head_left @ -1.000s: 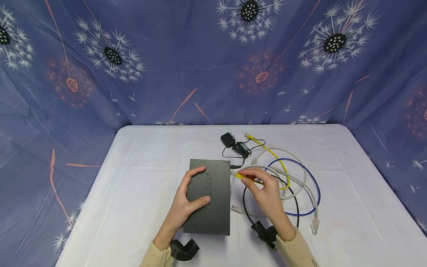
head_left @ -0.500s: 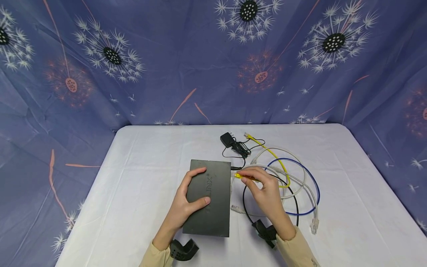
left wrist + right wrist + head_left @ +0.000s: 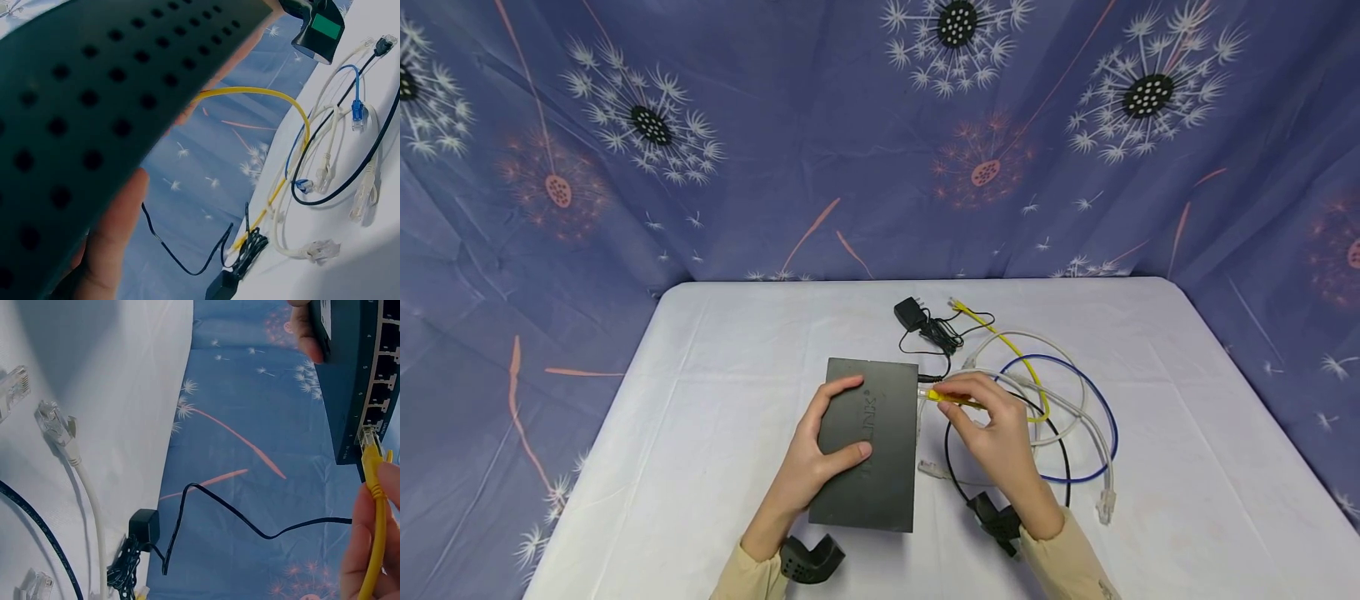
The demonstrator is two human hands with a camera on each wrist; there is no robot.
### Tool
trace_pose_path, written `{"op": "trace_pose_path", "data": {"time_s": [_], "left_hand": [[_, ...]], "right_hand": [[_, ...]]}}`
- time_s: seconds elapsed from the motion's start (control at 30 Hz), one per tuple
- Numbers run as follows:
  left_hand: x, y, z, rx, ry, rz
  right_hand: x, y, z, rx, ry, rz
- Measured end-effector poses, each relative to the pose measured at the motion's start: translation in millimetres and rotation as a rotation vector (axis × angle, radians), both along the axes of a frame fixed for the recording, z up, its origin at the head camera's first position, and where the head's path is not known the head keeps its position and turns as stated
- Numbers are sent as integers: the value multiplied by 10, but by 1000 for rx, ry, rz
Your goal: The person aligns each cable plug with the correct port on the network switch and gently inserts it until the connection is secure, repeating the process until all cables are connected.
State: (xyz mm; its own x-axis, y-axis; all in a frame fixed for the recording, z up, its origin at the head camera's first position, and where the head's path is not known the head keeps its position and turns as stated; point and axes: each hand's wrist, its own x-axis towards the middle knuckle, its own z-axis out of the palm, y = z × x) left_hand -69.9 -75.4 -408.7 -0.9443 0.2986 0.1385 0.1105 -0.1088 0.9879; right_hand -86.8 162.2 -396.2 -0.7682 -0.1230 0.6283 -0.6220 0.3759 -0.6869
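Note:
My left hand (image 3: 820, 450) grips a dark network switch (image 3: 887, 475) from its left side, thumb and a finger lying over the lidded top. In the left wrist view the vented face of the switch (image 3: 75, 112) fills the upper left. My right hand (image 3: 1000, 425) pinches the yellow network cable (image 3: 937, 395) just behind its plug. Seen from the right wrist, the clear plug (image 3: 369, 436) is lined up at the mouth of the end port in the row of ports (image 3: 379, 394). A black power lead (image 3: 929, 378) meets the same side of the switch.
A black power adapter (image 3: 912, 314) with bundled cord lies behind the switch. To the right, blue (image 3: 1114, 417), black (image 3: 1066, 467) and several grey network cables (image 3: 1105, 504) lie loosely coiled on the white table (image 3: 715, 375). A patterned blue curtain (image 3: 820, 150) hangs behind.
The near end of the switch has swung slightly left in my left hand. My right hand keeps its pinch on the yellow cable, its plug almost unmoved beside the port side.

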Motion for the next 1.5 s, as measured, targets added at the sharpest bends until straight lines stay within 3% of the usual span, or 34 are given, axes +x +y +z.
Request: {"op": "trace_pose_path", "data": {"time_s": [0.27,0.5,0.87,1.23,1.5], "left_hand": [[6,7,31,-23,-3,-37],[12,21,38,-8,-4,-35],[23,28,51,-29,-1,-42],[27,16,49,-61,-7,-69],[16,11,52,-66,9,-90]], "right_hand": [[-17,-13,-6,-32,64,8],[-1,-42,-13,-81,70,-37],[-37,-81,-23,-125,155,-46],[62,-168,152,-141,155,-52],[-12,-120,-43,-157,148,-57]]}}
